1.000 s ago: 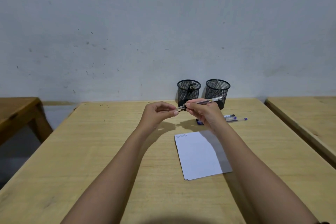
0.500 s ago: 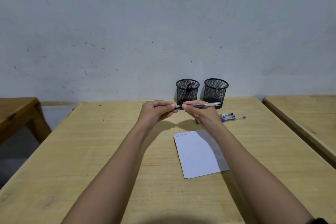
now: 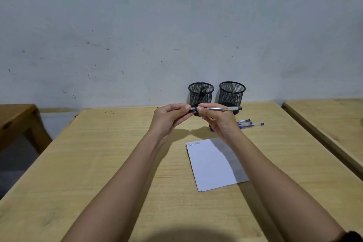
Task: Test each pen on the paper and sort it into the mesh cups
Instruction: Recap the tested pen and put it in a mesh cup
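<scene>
the fingers [image 3: 200,108] of the right hand [image 3: 220,124] pinch the clear barrel of a pen [image 3: 220,108], and the fingertips of the left hand [image 3: 169,119] close on its dark cap end, so both hands grip the same pen above the table. the pen lies level, its long axis running left to right across the view, the dark cap end pointing left and the other dark-tipped end pointing right, in front of the two mesh cups.

the surface is a pale wooden table [image 3: 98,163] set against a scuffed grey wall [image 3: 157,25]. the left mesh cup [image 3: 200,94] has something dark in it; the right mesh cup [image 3: 232,93] stands just beside it. a white sheet of paper [image 3: 212,165] lies below the hands with a line of blue scribble at its top left corner. a few loose pens [image 3: 249,123] lie on the table, to the right of the right hand. other wooden tables edge in at left [image 3: 13,120] and right [image 3: 330,116].
</scene>
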`<move>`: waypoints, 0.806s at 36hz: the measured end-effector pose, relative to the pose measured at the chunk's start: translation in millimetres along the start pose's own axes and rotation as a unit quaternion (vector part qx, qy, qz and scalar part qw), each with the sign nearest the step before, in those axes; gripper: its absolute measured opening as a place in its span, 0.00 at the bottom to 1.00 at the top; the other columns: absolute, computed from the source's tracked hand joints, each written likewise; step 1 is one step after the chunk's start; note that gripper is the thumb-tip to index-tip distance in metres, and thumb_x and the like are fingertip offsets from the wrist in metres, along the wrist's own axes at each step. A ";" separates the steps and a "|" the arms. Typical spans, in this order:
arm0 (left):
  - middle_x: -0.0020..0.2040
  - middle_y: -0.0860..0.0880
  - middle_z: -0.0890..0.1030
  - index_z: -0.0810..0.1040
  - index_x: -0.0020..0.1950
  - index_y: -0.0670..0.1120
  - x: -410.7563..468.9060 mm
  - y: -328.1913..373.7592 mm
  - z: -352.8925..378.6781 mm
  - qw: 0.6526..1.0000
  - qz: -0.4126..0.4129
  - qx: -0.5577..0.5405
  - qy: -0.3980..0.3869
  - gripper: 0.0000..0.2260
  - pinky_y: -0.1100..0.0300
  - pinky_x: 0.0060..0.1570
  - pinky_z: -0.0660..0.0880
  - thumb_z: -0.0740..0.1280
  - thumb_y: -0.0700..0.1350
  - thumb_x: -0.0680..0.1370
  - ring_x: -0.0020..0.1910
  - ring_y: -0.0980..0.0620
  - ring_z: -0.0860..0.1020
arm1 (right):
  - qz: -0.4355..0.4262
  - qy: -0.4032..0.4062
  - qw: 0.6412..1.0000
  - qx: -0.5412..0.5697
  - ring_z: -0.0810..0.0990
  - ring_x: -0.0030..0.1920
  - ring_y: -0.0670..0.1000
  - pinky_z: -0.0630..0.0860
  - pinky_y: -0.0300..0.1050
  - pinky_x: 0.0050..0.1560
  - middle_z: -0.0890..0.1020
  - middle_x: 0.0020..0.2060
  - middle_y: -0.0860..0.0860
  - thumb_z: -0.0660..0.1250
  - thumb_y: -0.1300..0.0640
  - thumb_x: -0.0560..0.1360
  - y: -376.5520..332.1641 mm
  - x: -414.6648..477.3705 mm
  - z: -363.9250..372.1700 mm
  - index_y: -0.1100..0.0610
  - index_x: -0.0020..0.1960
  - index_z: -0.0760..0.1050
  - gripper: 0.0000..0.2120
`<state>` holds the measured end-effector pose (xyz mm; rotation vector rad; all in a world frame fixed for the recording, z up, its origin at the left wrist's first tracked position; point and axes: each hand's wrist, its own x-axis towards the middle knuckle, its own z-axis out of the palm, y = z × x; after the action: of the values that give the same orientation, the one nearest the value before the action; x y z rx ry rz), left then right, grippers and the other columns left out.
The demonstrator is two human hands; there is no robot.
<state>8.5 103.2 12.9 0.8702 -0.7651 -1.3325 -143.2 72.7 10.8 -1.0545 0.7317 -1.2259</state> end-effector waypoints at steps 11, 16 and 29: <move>0.38 0.43 0.85 0.80 0.46 0.34 11.0 20.2 -8.2 0.999 0.018 0.031 0.016 0.05 0.68 0.40 0.79 0.70 0.31 0.70 0.39 0.49 0.84 | 0.014 0.007 0.997 0.073 0.82 0.34 0.45 0.78 0.31 0.38 0.83 0.32 0.51 0.66 0.70 0.72 -15.5 11.4 -8.8 0.64 0.43 0.77 0.03; 0.39 0.43 0.85 0.80 0.45 0.36 19.7 31.4 -16.0 0.997 0.029 0.069 0.020 0.06 0.67 0.43 0.79 0.71 0.31 0.70 0.39 0.50 0.84 | -0.035 -0.034 0.991 -0.129 0.82 0.35 0.46 0.78 0.34 0.41 0.84 0.32 0.50 0.71 0.69 0.67 -28.9 17.0 -31.7 0.61 0.41 0.81 0.05; 0.41 0.45 0.84 0.81 0.48 0.40 61.5 41.1 43.3 0.983 0.140 0.118 0.004 0.07 0.62 0.51 0.79 0.72 0.34 0.71 0.44 0.51 0.82 | -0.145 -0.020 0.862 -0.485 0.79 0.35 0.47 0.78 0.39 0.43 0.80 0.33 0.48 0.75 0.65 0.66 -38.6 40.6 -26.5 0.56 0.43 0.79 0.09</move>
<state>-3.2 39.1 68.7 0.9157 -1.0143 -1.0016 -172.6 26.9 40.2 -2.0702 1.2416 -1.0602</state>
